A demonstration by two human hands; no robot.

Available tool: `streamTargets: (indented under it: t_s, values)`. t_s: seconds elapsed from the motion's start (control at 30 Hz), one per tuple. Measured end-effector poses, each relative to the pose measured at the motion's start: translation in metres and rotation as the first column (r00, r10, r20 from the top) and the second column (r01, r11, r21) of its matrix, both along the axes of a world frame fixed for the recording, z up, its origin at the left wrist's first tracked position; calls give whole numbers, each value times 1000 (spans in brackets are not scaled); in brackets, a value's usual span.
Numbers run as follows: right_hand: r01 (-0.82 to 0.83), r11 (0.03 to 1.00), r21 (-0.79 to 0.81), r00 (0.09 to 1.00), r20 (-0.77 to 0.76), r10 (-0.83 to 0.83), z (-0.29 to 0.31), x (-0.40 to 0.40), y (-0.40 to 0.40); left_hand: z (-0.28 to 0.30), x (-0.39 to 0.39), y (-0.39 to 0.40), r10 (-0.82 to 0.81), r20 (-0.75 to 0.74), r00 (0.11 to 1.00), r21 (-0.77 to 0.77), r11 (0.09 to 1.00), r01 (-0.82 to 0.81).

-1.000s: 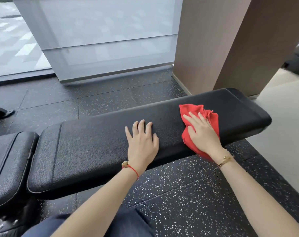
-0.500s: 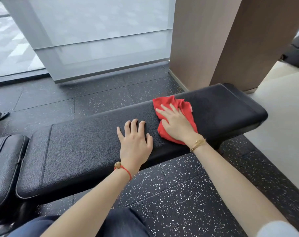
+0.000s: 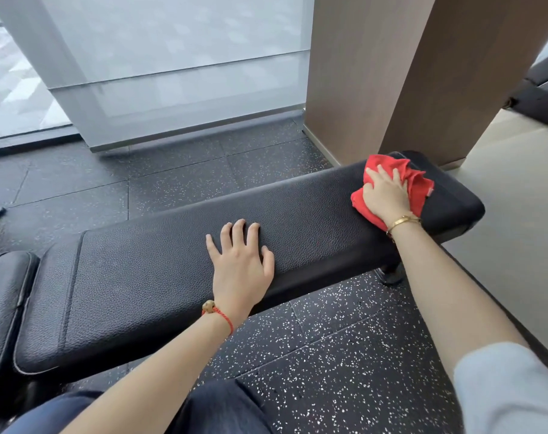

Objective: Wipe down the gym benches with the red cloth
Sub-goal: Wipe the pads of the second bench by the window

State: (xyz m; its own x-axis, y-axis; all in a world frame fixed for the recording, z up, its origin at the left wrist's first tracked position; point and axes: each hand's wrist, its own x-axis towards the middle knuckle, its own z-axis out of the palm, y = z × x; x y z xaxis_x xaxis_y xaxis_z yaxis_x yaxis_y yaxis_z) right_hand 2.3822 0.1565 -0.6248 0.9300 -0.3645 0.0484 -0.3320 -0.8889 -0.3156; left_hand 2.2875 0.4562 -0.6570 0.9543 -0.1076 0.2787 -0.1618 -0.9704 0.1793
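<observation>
Wiping the far end of the bench
My right grip [image 3: 387, 195] presses flat on the red cloth [image 3: 418, 183] at the right end of the black tabletop [image 3: 159, 270]; my left grip [image 3: 241, 264] rests released, fingers spread, mid-pad

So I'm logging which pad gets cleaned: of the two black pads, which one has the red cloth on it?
The long pad, where the right hand presses the cloth at its far right end. The short pad at the left edge is bare.

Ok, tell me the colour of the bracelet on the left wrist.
Red cord bracelet with a small tan bead, seen in the head view.
</observation>
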Motion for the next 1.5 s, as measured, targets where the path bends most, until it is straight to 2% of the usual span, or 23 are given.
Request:
streamTargets:
  t_s: [0.17,0.3,0.37,0.53,0.7,0.77,0.9,1.03,1.13,1.23,1.4,1.5]
  values:
    - [-239,971,2,971,-16,239,3,10,55,0,0,1,4,-1,1000,-6,1000,-4]
    - [-464,886,15,884,67,462,-7,-35,95,1,0,0,5,9,1000,-21,1000,-4]
    - [-505,863,24,860,106,500,-12,-62,94,2,0,0,8,11,1000,-26,1000,-8]
    - [-361,932,35,927,127,354,-15,-80,48,1,-1,1,4,17,1000,-43,999,-3]
    - [-136,991,10,989,62,135,-5,-35,24,1,0,0,8,15,1000,-36,999,-7]
    - [-103,995,-1,993,51,103,-2,-20,36,1,0,0,9,15,1000,-40,999,-8]
    - [-266,964,10,964,23,266,-1,-20,83,1,-1,0,-2,-9,1000,-51,999,2]
    - [-498,867,27,867,45,496,-4,-50,126,2,1,8,-44,-78,996,-72,997,38]
    - [-574,817,47,817,105,567,-11,-76,126,5,2,17,-99,-107,989,-125,989,85]
    - [-568,820,72,821,122,558,-11,-73,111,14,2,36,-153,-87,984,-121,983,142]
    - [-385,922,42,921,85,381,-7,-29,118,32,1,100,-147,-46,988,-25,989,146]
    - [-344,939,20,938,53,343,-5,-11,143,40,0,142,-140,-56,989,51,988,143]
